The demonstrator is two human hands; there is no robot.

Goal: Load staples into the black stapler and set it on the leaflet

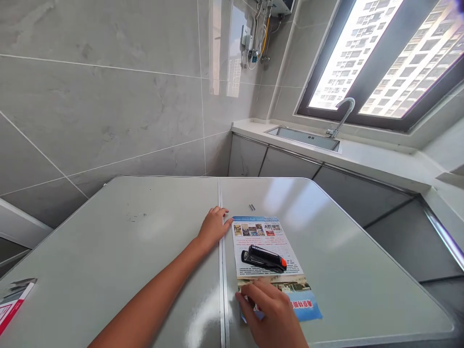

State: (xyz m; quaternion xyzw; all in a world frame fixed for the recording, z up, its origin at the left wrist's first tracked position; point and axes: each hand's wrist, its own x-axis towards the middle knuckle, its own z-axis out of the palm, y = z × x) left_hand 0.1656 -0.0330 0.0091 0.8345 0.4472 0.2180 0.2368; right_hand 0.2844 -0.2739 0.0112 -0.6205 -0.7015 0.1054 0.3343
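Observation:
A colourful printed leaflet (268,237) lies on the table, its blue end with red lettering towards me. On it rests a black stapler (264,258) with an orange-red end. My left hand (213,224) lies on the table at the leaflet's far left corner, fingers stretched out, thumb touching the corner. Over the near part of the leaflet is my right hand (270,309), with fingers curled and thumb and forefinger brought together at the left edge. The paper between those fingertips is mostly hidden. Beyond the leaflet are small strips of staples (252,207).
The white table (174,203) has a seam down its middle. A red and white printed item (16,302) lies at its left edge. Behind, a counter (380,154) carries a sink (308,137) and a tap (342,116) below a window.

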